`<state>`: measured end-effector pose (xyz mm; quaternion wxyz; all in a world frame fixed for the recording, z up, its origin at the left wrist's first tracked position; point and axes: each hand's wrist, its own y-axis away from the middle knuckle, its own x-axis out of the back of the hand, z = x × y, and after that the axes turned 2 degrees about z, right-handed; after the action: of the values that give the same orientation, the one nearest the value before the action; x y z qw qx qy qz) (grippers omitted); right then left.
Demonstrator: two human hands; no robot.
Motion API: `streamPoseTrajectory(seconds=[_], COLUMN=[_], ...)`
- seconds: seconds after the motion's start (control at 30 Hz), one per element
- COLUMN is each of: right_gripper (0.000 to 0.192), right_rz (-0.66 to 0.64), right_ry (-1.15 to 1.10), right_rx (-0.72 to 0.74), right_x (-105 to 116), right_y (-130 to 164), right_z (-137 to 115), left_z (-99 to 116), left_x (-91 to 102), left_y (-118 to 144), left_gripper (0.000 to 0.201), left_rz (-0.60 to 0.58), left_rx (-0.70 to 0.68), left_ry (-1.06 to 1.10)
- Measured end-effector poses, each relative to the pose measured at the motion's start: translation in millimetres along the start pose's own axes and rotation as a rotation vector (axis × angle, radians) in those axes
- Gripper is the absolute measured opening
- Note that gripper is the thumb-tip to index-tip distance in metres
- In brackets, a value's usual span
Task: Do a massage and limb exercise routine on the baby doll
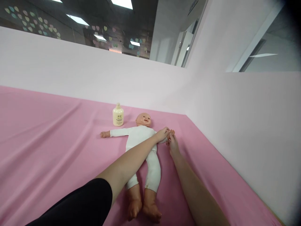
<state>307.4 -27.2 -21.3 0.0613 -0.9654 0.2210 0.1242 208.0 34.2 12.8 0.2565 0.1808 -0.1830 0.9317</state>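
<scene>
A baby doll (141, 133) with a white cloth body lies on its back, its feet towards me. My left hand (162, 134) reaches across the doll's body, its fingers closed around the doll's arm near the wrist on the right side of the view. Against the same small doll hand, my right hand (173, 145) has its fingers pinched on the doll's fingers. Both hands meet there, so the exact contact is partly hidden. The doll's other arm stretches out to the left, untouched.
A cream pump bottle (118, 116) with dark print stands left of the doll's head. Beneath everything spreads a wrinkled pink sheet (58, 150). White walls (94, 75) rise behind and along the right, with window panes above.
</scene>
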Motion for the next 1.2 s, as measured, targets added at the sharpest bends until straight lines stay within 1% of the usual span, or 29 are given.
streamPoseTrajectory(seconds=[0.07,0.17,0.2,0.27,0.33,0.37,0.4,0.47,0.53,0.6,0.67,0.73,0.8,0.93,1.07,1.13,1.2], right_gripper=[0.059,0.056,0.053,0.047,0.043,0.043,0.045,0.053,0.058,0.057,0.052,0.047,0.044,0.045,0.048,0.046,0.043], right_rz=[-0.010,-0.027,-0.027,-0.018,0.009,0.022,0.032,0.048,0.046,0.041,0.034,0.027,0.024,0.044,0.046,0.023,-0.008], right_ry=[-0.021,-0.031,-0.033,-0.033,-0.033,-0.036,-0.039,-0.048,-0.062,-0.083,-0.103,-0.123,-0.136,-0.101,-0.069,-0.068,-0.077], right_rx=[-0.044,-0.010,0.005,0.016,0.004,-0.002,-0.011,-0.029,-0.042,-0.044,-0.045,-0.040,-0.026,-0.009,-0.010,0.004,0.013], right_x=[-0.9,-3.6,-4.6,-6.0,-6.3,-6.0,-5.6,-4.6,-4.0,-4.1,-4.4,-4.4,-4.1,-3.8,-4.8,-5.8,-7.0], right_y=[2.3,7.4,8.9,10.5,9.7,8.8,7.7,6.2,6.9,9.6,13.0,15.5,16.3,14.2,13.0,13.7,14.9], right_z=[-3.1,-8.5,-9.9,-11.3,-10.7,-9.9,-9.1,-8.2,-8.8,-10.8,-12.8,-13.7,-13.1,-10.6,-10.9,-12.2,-13.7], left_z=[-0.3,1.8,2.9,5.1,6.9,7.6,8.2,9.1,9.7,10.2,10.7,11.3,12.1,13.9,14.5,13.6,11.8], left_x=[-0.3,-0.4,-0.2,0.4,1.5,2.1,2.6,3.5,4.0,4.2,4.4,4.6,5.1,7.1,9.3,10.1,10.7], left_y=[-1.9,-0.4,1.0,3.9,6.0,6.6,6.9,7.0,6.8,6.6,6.4,6.0,5.3,6.1,9.8,10.2,8.9], left_gripper=[0.023,0.024,0.027,0.042,0.059,0.062,0.061,0.049,0.039,0.036,0.038,0.044,0.048,0.042,0.041,0.040,0.043], left_rz=[0.043,0.041,0.026,-0.016,-0.087,-0.131,-0.172,-0.225,-0.236,-0.236,-0.244,-0.248,-0.241,-0.211,-0.264,-0.289,-0.297], left_rx=[0.029,0.046,0.054,0.077,0.097,0.097,0.090,0.059,0.020,-0.004,-0.013,-0.018,-0.027,-0.047,-0.052,-0.024,0.007], left_ry=[-0.032,-0.044,-0.045,-0.042,-0.048,-0.058,-0.074,-0.125,-0.177,-0.211,-0.217,-0.210,-0.203,-0.200,-0.192,-0.198,-0.203])
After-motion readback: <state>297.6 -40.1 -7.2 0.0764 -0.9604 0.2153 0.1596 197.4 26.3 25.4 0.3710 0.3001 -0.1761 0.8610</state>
